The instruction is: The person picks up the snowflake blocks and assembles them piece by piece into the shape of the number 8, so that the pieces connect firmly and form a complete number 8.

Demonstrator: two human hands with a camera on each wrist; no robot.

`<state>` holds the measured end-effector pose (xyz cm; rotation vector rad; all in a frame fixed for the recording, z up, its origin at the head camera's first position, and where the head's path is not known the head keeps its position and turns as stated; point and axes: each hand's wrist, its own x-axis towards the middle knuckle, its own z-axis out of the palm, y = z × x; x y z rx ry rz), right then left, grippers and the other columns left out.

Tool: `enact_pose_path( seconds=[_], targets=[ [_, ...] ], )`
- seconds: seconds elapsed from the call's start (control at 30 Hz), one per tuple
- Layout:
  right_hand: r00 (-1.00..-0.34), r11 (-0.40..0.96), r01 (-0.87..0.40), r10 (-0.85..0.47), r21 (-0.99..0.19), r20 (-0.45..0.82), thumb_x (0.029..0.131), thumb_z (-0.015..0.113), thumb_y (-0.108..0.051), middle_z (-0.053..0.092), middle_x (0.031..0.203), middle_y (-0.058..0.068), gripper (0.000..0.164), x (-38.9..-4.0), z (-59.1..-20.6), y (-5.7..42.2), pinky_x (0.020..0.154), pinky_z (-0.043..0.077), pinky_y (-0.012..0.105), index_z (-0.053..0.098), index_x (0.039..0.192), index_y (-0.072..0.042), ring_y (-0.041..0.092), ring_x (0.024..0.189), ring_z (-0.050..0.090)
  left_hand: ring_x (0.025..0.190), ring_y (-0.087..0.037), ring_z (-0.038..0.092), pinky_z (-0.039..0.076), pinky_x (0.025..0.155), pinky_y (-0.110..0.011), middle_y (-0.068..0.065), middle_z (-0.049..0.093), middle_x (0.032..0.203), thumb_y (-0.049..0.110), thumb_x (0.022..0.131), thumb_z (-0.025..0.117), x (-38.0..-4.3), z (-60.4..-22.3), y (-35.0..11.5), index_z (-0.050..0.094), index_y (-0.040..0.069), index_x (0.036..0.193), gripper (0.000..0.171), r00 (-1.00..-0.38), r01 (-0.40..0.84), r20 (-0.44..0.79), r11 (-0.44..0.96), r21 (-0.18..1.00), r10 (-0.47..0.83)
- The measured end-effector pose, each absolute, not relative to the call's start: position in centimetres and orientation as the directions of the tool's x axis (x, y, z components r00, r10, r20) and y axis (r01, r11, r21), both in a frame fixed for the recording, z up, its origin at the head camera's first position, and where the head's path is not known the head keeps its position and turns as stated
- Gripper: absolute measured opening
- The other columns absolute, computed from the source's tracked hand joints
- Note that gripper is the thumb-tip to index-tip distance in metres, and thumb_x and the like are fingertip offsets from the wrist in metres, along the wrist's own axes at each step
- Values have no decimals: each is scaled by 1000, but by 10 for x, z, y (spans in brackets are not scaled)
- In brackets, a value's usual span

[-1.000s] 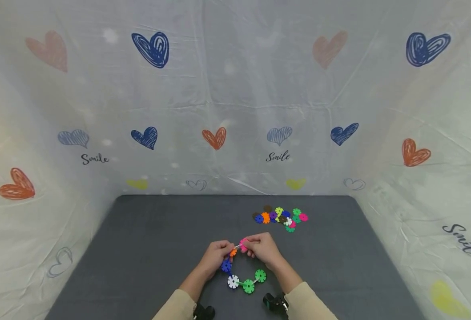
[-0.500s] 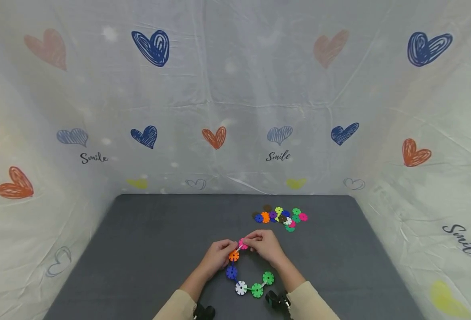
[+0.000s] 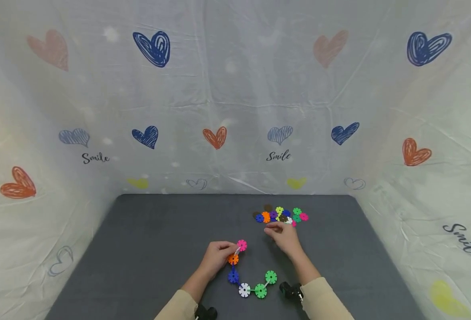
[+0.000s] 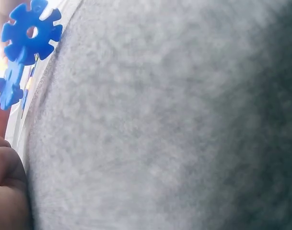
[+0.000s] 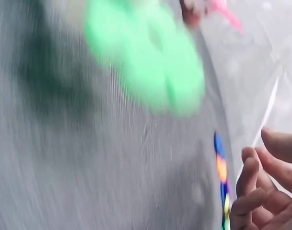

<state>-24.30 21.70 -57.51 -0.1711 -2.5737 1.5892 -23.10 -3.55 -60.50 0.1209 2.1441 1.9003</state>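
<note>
The left hand [image 3: 219, 254], its fingers pinching beside the orange notched disc [image 3: 233, 259] and pink notched disc [image 3: 242, 245], holds one end of a multicoloured plastic disc chain [image 3: 233, 276]. This curves rightward through blue and white to green over the dark grey table [image 3: 159, 249]. A loose pile of bright flower-shaped discs [image 3: 273, 214] lies just beyond the right hand [image 3: 285, 238], its fingers relaxed, released.

The disc pile [image 3: 274, 215] lies on the table [image 3: 159, 249] behind the disc chain [image 3: 244, 287].
</note>
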Motion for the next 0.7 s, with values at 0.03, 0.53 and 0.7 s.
enact_pose_path(
  seconds=[0.03,0.53,0.7],
  targets=[
    [-983,465,59,183,-883,31,89,78,-17,76,90,9,21,-245,-576,224,62,53,27,76,104,-3,14,70,67,52,-6,43,37,47,-21,4,60,69,24,91,76,-231,-605,-35,79,2,97,23,-958,-122,-153,136,983,243],
    [-940,788,299,342,-539,-21,102,58,-22,44,132,36,51,-270,-583,315,97,45,61,48,148,-2,52,119,51,57,-7,48,40,48,-22,0,71,84,26,96,68,-236,-607,-38,76,5,106,25,-952,-146,-180,149,978,247],
    [-943,802,285,334,-526,-1,99,64,-20,50,124,34,45,-267,-590,318,98,46,58,58,137,4,48,115,54,61,-7,50,41,49,-22,0,69,86,26,96,68,-237,-608,-39,75,4,106,25,-952,-156,-188,144,977,241]
  ],
)
